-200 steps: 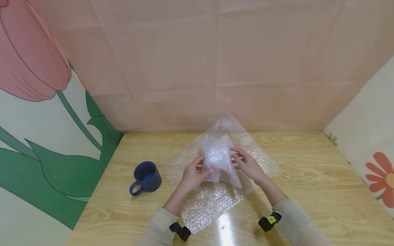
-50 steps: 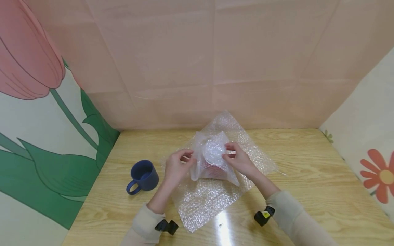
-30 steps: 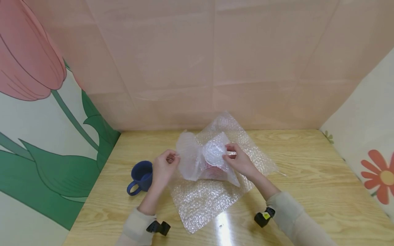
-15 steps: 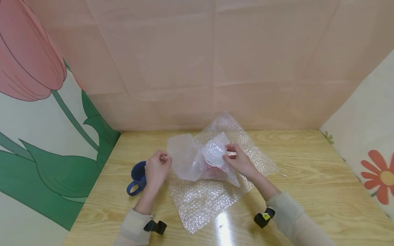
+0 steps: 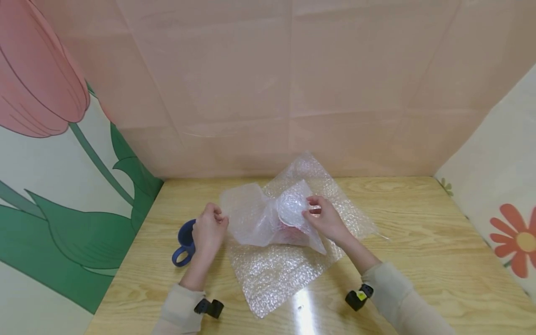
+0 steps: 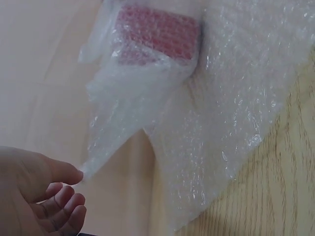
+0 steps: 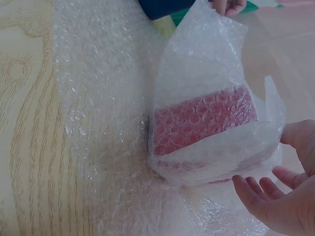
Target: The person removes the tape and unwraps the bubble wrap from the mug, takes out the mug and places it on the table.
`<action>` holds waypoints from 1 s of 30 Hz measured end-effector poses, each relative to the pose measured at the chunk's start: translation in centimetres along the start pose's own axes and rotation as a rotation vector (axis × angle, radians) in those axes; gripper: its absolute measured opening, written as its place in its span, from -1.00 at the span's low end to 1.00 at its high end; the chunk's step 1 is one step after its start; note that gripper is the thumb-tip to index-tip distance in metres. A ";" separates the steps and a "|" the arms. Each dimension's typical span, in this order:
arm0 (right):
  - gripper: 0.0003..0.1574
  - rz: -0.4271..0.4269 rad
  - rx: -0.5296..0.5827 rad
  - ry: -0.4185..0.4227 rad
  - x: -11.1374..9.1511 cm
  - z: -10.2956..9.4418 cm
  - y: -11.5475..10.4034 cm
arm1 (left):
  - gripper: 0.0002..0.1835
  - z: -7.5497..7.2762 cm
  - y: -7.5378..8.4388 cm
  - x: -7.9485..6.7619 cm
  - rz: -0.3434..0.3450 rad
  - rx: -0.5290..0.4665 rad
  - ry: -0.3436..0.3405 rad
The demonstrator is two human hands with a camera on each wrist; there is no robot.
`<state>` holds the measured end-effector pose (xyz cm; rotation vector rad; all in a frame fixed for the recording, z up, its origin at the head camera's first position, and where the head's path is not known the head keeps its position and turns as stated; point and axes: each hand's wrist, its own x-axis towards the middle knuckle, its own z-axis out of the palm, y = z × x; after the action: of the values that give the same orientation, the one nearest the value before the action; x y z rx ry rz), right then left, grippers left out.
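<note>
A red object point(image 7: 197, 120) with a pale round top point(image 5: 291, 208) stands inside translucent bubble wrap, its exact kind blurred by the bubbles. My left hand point(image 5: 211, 231) pinches the outer corner of a bubble wrap flap point(image 5: 247, 214), drawn out to the left and taut in the left wrist view. My right hand point(image 5: 328, 218) holds the right side of the wrapped object, thumb and fingers curved at its edge. Under the bundle a large bubble wrap sheet point(image 5: 278, 274) lies spread diamond-wise on the table.
A blue mug point(image 5: 182, 251) stands on the wooden table point(image 5: 418, 232) left of the sheet, partly hidden behind my left hand. A pink cloth backdrop point(image 5: 251, 93) rises at the table's far edge. Flower-printed panels flank both sides.
Both hands were at the bundle's sides. My left hand has since moved left, unfolding the flap and uncovering the pale top and red side; my right hand stays nearly still.
</note>
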<state>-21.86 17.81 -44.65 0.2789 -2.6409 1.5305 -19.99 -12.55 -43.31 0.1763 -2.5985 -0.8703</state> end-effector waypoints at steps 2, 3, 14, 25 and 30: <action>-0.47 -0.035 -0.050 0.029 0.0 0.1 0.0 | -0.80 0.0 0.0 0.1 0.015 0.008 0.011; -0.47 -0.048 -0.070 0.043 0.0 0.2 -0.1 | -0.81 0.0 0.1 0.1 0.022 0.009 0.014; -0.48 -0.139 -0.112 0.114 -0.4 0.7 -1.1 | -0.85 -0.4 1.5 0.0 0.144 -0.040 0.029; -0.40 -0.123 -0.120 0.077 -1.2 0.8 -1.9 | -0.72 1.3 3.3 -0.7 0.438 -0.072 -0.088; -0.32 -0.129 -0.120 0.063 -1.7 0.9 -2.2 | -0.61 2.1 4.4 -1.0 0.512 -0.077 -0.209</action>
<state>-19.71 16.18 -43.45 0.3783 -2.5971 1.3152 -19.88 -7.62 -42.55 -0.6045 -2.5979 -0.8244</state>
